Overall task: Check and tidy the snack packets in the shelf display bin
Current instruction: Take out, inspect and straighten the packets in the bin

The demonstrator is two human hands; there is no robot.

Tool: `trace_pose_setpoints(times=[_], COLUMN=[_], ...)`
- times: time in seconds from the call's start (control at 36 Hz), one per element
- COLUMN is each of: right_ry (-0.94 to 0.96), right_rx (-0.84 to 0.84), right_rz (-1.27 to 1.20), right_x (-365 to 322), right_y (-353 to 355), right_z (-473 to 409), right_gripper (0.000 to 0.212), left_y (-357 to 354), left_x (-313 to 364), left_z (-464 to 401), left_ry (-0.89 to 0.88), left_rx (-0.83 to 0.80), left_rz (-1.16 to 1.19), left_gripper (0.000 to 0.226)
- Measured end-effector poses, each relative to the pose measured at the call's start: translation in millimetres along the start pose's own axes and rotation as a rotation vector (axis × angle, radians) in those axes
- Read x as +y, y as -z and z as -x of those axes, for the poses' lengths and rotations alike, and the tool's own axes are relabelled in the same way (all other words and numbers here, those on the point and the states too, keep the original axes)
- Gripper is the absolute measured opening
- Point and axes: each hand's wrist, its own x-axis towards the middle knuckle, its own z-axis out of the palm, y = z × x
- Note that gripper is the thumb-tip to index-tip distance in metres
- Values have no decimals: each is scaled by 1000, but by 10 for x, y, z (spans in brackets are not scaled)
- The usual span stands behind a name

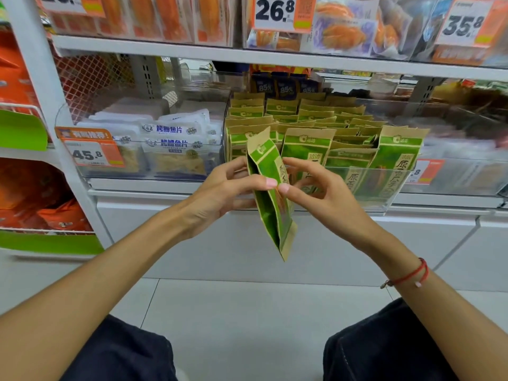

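Head cam: both hands on 1 green packet (270, 193), held out in front of the bin (390, 200).

The left hand (220, 192) pinches the packet's near edge with thumb and fingers, and the right hand (321, 191) grips the other side, thumb tip almost touching the left thumb. The packet sits edge-on to the camera, tilted, top towards the shelf and its kraft bottom seam pointing down at the floor (247, 306). Behind it the clear bin is packed with rows of the same green packets (316, 119), mostly upright, a few leaning at the front. The next bin to the left holds white fish packs (173, 138) with a 45.8 price tag (89, 154). There's a red string bracelet (409, 274) on the right wrist.
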Motion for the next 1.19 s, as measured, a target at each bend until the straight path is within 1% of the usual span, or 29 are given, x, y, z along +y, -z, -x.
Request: trace_pose_setpoints(times=[0.03, 0.14, 0.31, 0.42, 0.53, 0.58, 0.67, 0.75, 0.83, 0.94, 1.08, 1.19], right_ry=[-10, -13, 42, 90, 182, 198, 203, 182, 182, 206, 267, 309], right_rx=[4, 35, 206, 316, 409, 419, 410, 373, 315, 263, 345, 439], right_rz=[-9, -55, -70, -64, 81, 104, 104, 122, 143, 90, 119, 113], right_x=[1, -11, -27, -54, -48, -39, -43, -54, -76, -156, -194, -211], right_y=[1, 6, -19, -34, -21, -12, 5, 33, 63, 90, 150, 224], right_z=[0, 10, 21, 34, 41, 44, 40, 29, -4, -35, -23, -6], right_gripper=[55, 35, 44, 42, 34, 32, 33, 33, 31, 25, 22, 22], left_y=[-9, -37, -43, -59, -81, -63, -49, -58, -71, -92, -90, -110], left_x=[3, 22, 55, 71, 63, 31, -18, -13, 33, 100, 217, 262], left_z=[6, 20, 4, -8, -12, -19, -22, -12, -14, -37, -81, -119], left_ry=[-5, -39, -98, -171, -299, -325, -327, -351, -372, -419, -449, -489], left_rx=[-14, -25, 12, 84, 176, 182, 176, 198, 224, 220, 212, 241], left_rz=[-3, 37, 55, -70, -301, -371, -400, -400, -411, -404, -346, -369], left_gripper=[45, 41, 38, 28, 34, 37, 46, 43, 49, 41, 35, 30])
